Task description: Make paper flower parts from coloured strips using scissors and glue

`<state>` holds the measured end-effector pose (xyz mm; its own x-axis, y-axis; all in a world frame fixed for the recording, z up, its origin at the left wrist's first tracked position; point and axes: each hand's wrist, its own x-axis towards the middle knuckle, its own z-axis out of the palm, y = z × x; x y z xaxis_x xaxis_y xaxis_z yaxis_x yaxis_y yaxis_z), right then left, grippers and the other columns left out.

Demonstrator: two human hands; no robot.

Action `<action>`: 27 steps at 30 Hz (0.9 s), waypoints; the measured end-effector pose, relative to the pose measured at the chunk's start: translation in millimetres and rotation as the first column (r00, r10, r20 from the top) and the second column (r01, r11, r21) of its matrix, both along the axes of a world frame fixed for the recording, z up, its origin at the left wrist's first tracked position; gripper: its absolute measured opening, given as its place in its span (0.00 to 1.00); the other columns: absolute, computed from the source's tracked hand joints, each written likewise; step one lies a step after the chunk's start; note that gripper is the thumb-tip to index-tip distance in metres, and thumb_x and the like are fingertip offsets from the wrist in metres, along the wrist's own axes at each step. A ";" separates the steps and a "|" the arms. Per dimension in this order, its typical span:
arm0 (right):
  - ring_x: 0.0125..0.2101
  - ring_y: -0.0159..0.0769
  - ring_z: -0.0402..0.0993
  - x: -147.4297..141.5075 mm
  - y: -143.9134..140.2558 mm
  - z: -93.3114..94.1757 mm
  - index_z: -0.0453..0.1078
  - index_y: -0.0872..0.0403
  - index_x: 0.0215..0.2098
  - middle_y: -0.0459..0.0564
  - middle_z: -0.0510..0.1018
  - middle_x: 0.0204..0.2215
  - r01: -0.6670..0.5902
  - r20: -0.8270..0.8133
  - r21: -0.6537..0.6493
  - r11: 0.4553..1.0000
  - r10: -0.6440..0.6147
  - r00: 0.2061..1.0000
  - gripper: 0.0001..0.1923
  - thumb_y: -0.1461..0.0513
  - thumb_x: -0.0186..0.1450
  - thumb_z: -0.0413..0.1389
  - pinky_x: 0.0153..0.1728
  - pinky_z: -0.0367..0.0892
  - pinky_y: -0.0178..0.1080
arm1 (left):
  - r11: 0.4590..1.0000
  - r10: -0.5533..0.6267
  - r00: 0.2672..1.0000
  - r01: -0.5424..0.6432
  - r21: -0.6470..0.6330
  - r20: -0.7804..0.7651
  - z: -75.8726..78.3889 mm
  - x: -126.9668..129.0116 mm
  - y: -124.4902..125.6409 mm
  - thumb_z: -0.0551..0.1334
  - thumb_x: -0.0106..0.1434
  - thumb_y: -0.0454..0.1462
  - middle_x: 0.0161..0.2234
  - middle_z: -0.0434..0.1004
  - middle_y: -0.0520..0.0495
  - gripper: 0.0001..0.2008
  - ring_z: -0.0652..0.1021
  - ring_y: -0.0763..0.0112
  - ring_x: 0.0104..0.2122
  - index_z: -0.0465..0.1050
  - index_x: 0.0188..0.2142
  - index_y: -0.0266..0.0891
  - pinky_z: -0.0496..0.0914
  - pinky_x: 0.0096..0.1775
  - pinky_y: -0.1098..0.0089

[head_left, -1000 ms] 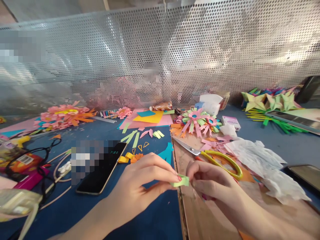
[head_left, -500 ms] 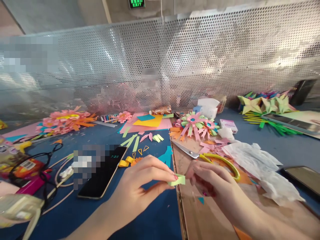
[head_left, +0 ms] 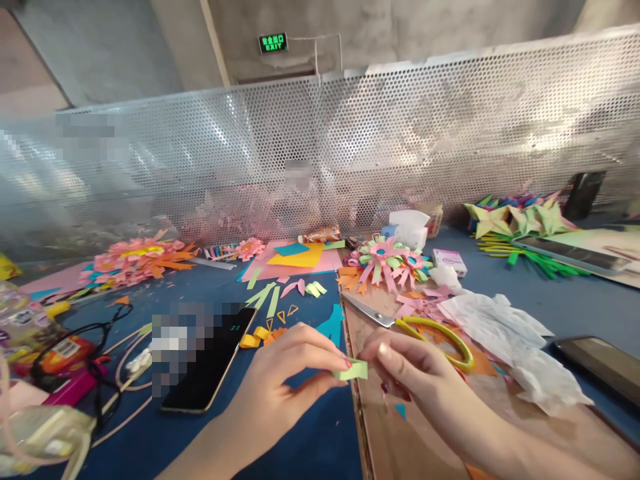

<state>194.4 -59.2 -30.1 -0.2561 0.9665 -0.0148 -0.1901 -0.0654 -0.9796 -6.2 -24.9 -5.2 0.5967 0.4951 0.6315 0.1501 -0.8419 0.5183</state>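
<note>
My left hand (head_left: 303,373) pinches a short folded light green paper strip (head_left: 351,369) between thumb and fingertips. Close to the strip's right end is my right hand (head_left: 417,370), its fingers curled and pressed together. Whether anything lies inside those fingers is hidden. Scissors with yellow handles (head_left: 436,333) rest on the brown board, just behind the right hand. Rolled yellow paper pieces (head_left: 255,338) and small orange paper triangles (head_left: 281,317) lie beyond my left hand. Further back are loose light green strips (head_left: 273,301) and folded green pieces (head_left: 315,289).
A black phone (head_left: 213,367) and tangled cables (head_left: 125,353) lie at left. Pink paper flowers (head_left: 137,253) and a green-pink flower bunch (head_left: 385,257) sit toward the perforated metal screen (head_left: 320,147). Crumpled tissue (head_left: 500,320) and another phone (head_left: 600,367) are at right.
The head view has tilted up slightly. My right thumb now shows raised against the curled fingers, and the hand has shifted a little from the strip. The left hand keeps its pinch.
</note>
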 end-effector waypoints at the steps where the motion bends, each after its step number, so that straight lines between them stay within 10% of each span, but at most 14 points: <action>1: 0.20 0.23 0.50 -0.4 -0.2 -0.3 0.69 0.56 0.30 0.39 0.57 0.19 -0.001 -0.012 -0.015 1.000 0.001 1.000 0.18 0.48 0.62 0.54 0.21 0.49 0.30 | 1.000 0.002 1.000 -0.002 0.003 -0.002 0.4 0.3 -0.1 0.63 0.56 0.24 0.35 0.76 0.49 0.14 0.76 0.72 0.36 0.72 0.39 0.40 0.71 0.39 0.71; 9: 0.24 0.26 0.62 4.6 -0.7 -3.6 0.71 0.53 0.32 0.45 0.69 0.29 0.067 0.172 0.214 0.974 -0.105 0.979 0.12 0.53 0.63 0.55 0.24 0.60 0.30 | 0.999 0.023 1.000 -0.023 -0.033 0.001 -0.3 -0.7 -1.3 0.63 0.56 0.26 0.35 0.76 0.49 0.13 0.76 0.72 0.36 0.72 0.39 0.42 0.71 0.39 0.70; 15: 0.49 0.38 0.66 7.9 -3.5 -6.8 0.67 0.43 0.50 0.49 0.68 0.49 -0.044 0.378 0.650 0.758 -0.273 0.885 0.23 0.59 0.56 0.63 0.47 0.66 0.38 | 0.998 0.031 0.999 -0.031 -0.048 0.009 -0.7 -1.0 -2.3 0.64 0.56 0.26 0.34 0.77 0.50 0.13 0.76 0.72 0.36 0.72 0.38 0.41 0.71 0.38 0.71; 20: 0.45 0.36 0.70 6.3 -4.7 -7.3 0.73 0.47 0.40 0.50 0.71 0.44 -0.052 0.403 0.677 0.734 -0.311 0.861 0.08 0.62 0.62 0.57 0.43 0.69 0.35 | 0.999 0.000 1.000 0.000 -0.050 0.010 -0.4 2.1 -4.0 0.65 0.55 0.27 0.33 0.77 0.50 0.12 0.76 0.73 0.34 0.72 0.38 0.41 0.71 0.37 0.72; 25: 0.39 0.34 0.71 8.4 -4.1 -7.6 0.59 0.41 0.58 0.49 0.69 0.48 -0.025 0.405 0.680 0.732 -0.347 0.846 0.36 0.57 0.54 0.64 0.44 0.69 0.36 | 0.999 0.009 1.000 -0.007 -0.053 0.025 -0.8 2.2 -1.2 0.65 0.55 0.27 0.33 0.77 0.50 0.12 0.76 0.73 0.35 0.72 0.38 0.40 0.71 0.37 0.72; 27: 0.38 0.33 0.71 8.5 -3.5 -8.8 0.60 0.41 0.58 0.49 0.69 0.47 -0.027 0.418 0.663 0.749 -0.340 0.842 0.32 0.58 0.56 0.63 0.45 0.69 0.36 | 0.999 0.011 1.000 -0.010 -0.048 0.021 -1.0 2.9 -1.0 0.65 0.55 0.27 0.33 0.78 0.50 0.12 0.76 0.73 0.35 0.72 0.38 0.40 0.71 0.37 0.72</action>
<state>202.9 -62.6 -38.9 -0.2340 0.8189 0.5240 0.3689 0.5735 -0.7314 -3.3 -25.9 -6.1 0.5779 0.5311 0.6197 0.1468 -0.8146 0.5612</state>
